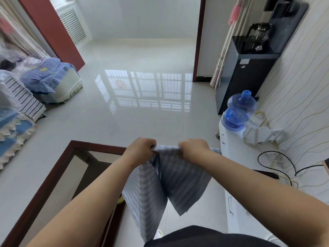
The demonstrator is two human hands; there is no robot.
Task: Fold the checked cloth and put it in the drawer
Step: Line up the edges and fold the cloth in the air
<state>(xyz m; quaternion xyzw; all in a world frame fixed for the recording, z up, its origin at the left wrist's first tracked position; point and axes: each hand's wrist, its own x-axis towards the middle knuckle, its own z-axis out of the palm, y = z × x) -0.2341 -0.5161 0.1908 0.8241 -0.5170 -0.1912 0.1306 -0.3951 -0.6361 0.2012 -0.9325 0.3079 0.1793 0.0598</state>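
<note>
blue water jug (238, 111) on white cabinet (236, 157) | black dispenser (249, 72) behind | glass-topped table (58, 175) left

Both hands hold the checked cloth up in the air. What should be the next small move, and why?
Probably bring the left hand over to the right hand to double the checked cloth: both pinch its top edge, and it hangs loose in uneven flaps.

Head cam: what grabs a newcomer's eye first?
Both hands, left hand and right hand, grip the top edge of the checked cloth, which hangs mid-air in the lower centre. Right of it, a blue water jug stands on a white cabinet; a glass-topped table sits lower left.
</note>
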